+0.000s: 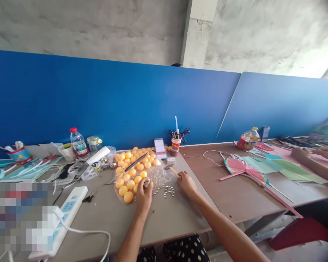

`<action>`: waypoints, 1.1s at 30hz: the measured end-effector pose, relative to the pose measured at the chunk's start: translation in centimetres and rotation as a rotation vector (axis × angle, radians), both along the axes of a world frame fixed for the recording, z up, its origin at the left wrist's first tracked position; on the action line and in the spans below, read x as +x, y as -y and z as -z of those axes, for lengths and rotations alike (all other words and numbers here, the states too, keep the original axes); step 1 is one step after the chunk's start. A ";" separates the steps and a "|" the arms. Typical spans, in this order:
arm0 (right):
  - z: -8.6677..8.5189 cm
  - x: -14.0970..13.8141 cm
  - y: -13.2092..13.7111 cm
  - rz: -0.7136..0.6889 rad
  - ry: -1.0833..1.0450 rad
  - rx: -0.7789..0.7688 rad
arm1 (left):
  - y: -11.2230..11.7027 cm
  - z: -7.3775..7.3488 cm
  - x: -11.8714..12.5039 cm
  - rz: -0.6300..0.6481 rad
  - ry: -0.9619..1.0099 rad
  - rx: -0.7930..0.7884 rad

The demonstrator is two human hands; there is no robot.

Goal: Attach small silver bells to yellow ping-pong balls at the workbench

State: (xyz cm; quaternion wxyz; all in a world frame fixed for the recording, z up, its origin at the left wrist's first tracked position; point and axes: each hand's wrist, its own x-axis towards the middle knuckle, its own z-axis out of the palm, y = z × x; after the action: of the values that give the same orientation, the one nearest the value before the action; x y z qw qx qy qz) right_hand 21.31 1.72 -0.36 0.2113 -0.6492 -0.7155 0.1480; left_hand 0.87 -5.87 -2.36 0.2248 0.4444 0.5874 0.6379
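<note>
Nearest, the left hand (143, 194) had its grip closed on a small ball (147, 183) just over the grey tabletop (164, 218). Beside it, the right hand (186, 184) pinched one thin wooden-handled tool (171, 170). Between them lay over a dozen tiny shiny metal beads (165, 190). Beyond, some thirty smooth orange ping-pong balls (131, 171) sat in crinkled clear plastic, before a blue partition (112, 102) and a bare concrete wall (98, 25).

Bright, even daylight comes from the upper right, where the concrete wall (303, 54) blows out to white glare. Shadows on the desk (169, 214) are soft (the wide lens bends the edges); corners look slightly blurred.
</note>
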 end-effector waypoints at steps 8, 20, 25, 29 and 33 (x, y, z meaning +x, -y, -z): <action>-0.4 -1.6 0.1 -0.043 0.095 0.138 | 0.1 -0.2 0.1 0.000 0.046 -0.013; -0.1 -6.1 3.5 -0.488 0.147 0.131 | 0.5 -1.1 0.2 -0.006 0.077 -0.033; -0.3 -6.7 3.1 -0.507 0.214 0.133 | 0.5 -1.2 0.3 -0.007 0.093 -0.043; 0.0 -6.8 2.5 -0.480 0.090 0.123 | 0.5 -1.1 0.2 0.023 0.120 -0.069; 0.3 -6.5 1.4 -0.433 -0.165 0.141 | 0.5 -0.8 0.2 0.080 0.143 -0.105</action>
State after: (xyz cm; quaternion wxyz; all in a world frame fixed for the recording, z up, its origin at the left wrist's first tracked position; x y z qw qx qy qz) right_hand 14.78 0.32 -0.64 0.2770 -0.4501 -0.8269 0.1921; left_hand 1.12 -6.33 -1.53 0.3143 0.4087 0.5843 0.6267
